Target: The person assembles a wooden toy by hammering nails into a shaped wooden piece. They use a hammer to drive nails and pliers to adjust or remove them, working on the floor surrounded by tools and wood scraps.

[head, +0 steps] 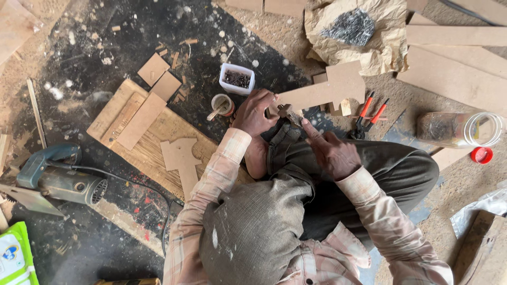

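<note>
I sit cross-legged on a workshop floor. My left hand (255, 111) grips the narrow end of a tan fibreboard cutout (338, 84) shaped like a stepped cross, held over my knee. A small wooden block (285, 111) sits against that end, right by my left fingers. My right hand (330, 150) rests on my dark trouser leg, its index finger stretched toward the block. I cannot make out anything held in it.
A white tub of small nails (237, 79) and a glue cup with a stick (222, 104) stand beyond my left hand. Orange-handled pliers (369, 113), a clear jar (459, 129) and a red lid (481, 154) lie right. A second cutout (182, 158) on a board and a power tool (58, 179) lie left.
</note>
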